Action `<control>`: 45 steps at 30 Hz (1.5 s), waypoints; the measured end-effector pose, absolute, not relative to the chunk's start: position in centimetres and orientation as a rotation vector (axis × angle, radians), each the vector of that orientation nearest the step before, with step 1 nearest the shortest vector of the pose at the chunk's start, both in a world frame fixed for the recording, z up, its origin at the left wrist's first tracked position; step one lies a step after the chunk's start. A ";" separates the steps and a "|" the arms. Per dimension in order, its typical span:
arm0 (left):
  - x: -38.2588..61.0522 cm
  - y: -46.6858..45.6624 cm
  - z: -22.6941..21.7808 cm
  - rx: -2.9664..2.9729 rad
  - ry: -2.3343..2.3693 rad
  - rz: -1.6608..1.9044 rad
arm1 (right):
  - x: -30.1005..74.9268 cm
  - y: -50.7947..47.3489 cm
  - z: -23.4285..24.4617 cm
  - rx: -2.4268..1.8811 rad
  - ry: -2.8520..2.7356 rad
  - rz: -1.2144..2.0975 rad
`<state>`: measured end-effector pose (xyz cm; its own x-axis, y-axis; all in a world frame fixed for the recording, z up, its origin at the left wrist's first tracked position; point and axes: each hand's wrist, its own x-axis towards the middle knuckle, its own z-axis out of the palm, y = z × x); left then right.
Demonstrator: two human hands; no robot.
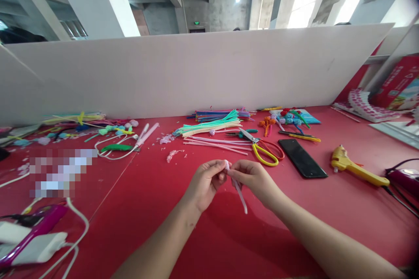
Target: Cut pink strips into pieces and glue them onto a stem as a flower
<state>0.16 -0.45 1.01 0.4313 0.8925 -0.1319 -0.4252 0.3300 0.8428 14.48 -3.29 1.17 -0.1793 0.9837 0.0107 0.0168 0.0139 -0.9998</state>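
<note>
A pale pink pipe cleaner is held between my two hands above the red table, its loose end hanging down toward me. My left hand is closed, thumb and forefinger pinching the pipe cleaner's upper part, which looks bent or coiled. Touching it from the other side, my right hand pinches the same pipe cleaner just below. Fingers cover much of the worked part. Just beyond my hands lie scissors with yellow and red handles, and several loose pink pipe cleaners.
Bundles of green and cream pipe cleaners lie near the white partition. A black phone and a yellow glue gun are to the right. White cables and a white adapter lie at left on the red table.
</note>
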 end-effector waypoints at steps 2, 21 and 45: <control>0.2 -0.5 0.9 0.748 0.644 0.914 | 14.3 -3.2 0.9 -1.184 -1.376 1.265; 0.4 -0.4 0.9 0.946 0.594 1.035 | 14.6 -3.5 1.2 -0.897 -1.093 1.651; -1.3 2.3 -0.5 0.847 0.830 1.230 | 13.5 -5.6 0.7 -0.857 -2.103 0.679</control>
